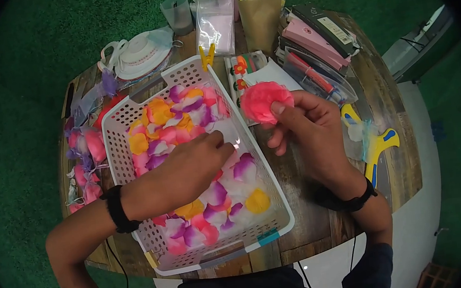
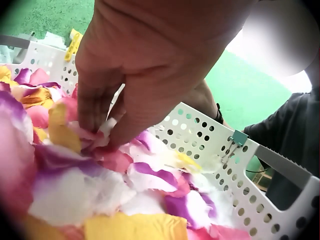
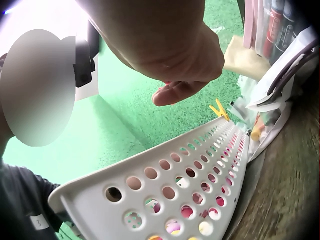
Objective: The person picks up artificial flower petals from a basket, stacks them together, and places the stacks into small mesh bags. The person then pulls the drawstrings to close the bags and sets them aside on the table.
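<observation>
A white perforated basket (image 1: pixel 118 122) on the round wooden table holds many loose fabric petals (image 1: pixel 183 121) in pink, purple, yellow and white. My left hand (image 1: pixel 201 158) reaches into the basket, and in the left wrist view its fingertips (image 2: pixel 100 127) pinch petals (image 2: pixel 107 135) in the pile. My right hand (image 1: pixel 301 122) hovers just right of the basket and grips a bunched pink petal ball (image 1: pixel 262 100) between thumb and fingers. The right wrist view shows only the underside of that hand (image 3: pixel 175 55) above the basket's wall (image 3: pixel 165 185).
A yellow clip (image 1: pixel 207 55) sits on the basket's far rim. Pink filled pouches (image 1: pixel 87 145) lie left of the basket. Ribbon spools (image 1: pixel 139 52), a plastic cup (image 1: pixel 176 13), bags and boxes (image 1: pixel 314 34) crowd the far side. A yellow-blue tool (image 1: pixel 377 148) lies at right.
</observation>
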Available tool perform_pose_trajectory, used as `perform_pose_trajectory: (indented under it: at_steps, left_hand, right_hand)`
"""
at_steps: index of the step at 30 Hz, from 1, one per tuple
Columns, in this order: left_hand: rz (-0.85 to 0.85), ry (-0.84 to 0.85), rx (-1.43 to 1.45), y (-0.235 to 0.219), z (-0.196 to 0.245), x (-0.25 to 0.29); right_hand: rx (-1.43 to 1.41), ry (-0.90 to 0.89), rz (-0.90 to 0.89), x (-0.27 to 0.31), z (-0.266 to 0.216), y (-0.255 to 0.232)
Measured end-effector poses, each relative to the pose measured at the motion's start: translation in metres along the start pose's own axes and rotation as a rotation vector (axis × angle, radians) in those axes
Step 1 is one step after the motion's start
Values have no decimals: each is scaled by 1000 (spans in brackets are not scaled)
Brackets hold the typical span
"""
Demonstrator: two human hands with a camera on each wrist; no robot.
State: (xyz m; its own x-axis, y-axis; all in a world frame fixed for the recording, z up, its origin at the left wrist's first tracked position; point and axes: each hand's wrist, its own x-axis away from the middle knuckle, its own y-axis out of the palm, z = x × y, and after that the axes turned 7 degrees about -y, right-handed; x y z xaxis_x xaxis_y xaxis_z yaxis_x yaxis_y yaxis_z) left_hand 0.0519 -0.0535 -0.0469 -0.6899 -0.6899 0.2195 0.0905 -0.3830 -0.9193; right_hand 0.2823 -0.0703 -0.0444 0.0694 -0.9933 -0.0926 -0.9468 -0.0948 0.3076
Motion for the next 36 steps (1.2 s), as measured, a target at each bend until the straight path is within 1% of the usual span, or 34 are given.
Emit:
perform_pose_trajectory:
  at_steps: [1, 3, 4, 6, 7, 9, 10, 12, 16, 18, 19, 21, 25, 28, 30, 31, 33, 34, 36]
  left_hand:
    - [-11, 2, -6, 0, -3, 0]
    - [68, -50, 43, 1, -10, 1]
    - [64, -51, 43, -2, -12, 1]
    - [103, -83, 228, -11, -14, 0]
    - [102, -82, 229, -14, -14, -1]
    - [107, -193, 371, -18, -15, -2]
    - [105, -194, 371, -18, -18, -3]
    - [-9, -291, 560, -16, -24, -4]
    - [7, -286, 509, -14, -23, -3]
    - [33, -234, 405, -12, -23, -2]
    - [33, -234, 407, -13, -21, -2]
    - [-41, -238, 481, -17, -15, 0]
    - [-57, -197, 411, -15, -18, 3]
    - [-17, -215, 345, -23, -16, 2]
    - [89, -229, 262, -26, -15, 0]
    - [90, -229, 259, -25, -13, -2]
    - [137, -124, 206, -19, -11, -7]
    - [139, -126, 205, -12, -12, -11]
    - [91, 4, 174, 2, -15, -16]
  right_hand:
    - [3, -4, -5, -1, 0, 0]
    - [1, -5, -12, -2, 1, 0]
    - [3, 6, -19, -1, 1, 0]
    - [5, 17, -22, -2, 1, 0]
    - [4, 17, -28, -2, 1, -1]
    - [2, 19, -33, -2, 2, 0]
    - [4, 18, -28, -1, 1, 0]
    - [5, 17, -22, -2, 0, 1]
    - [10, 10, -25, -1, 0, 0]
    - [12, 7, -27, -1, 1, 0]
    - [14, 8, -31, -1, 1, 0]
    - [14, 9, -33, -1, 2, -1]
    - [13, -5, -39, -1, 1, -1]
    - [7, -6, -35, 0, -1, 0]
    - [15, -7, -37, 0, -2, 0]
    - [19, -10, -36, 0, -2, 1]
    - [23, -15, -39, 1, -2, 1]
    - [25, -11, -40, 1, -2, 1]
    - [28, -9, -44, 2, -1, 1]
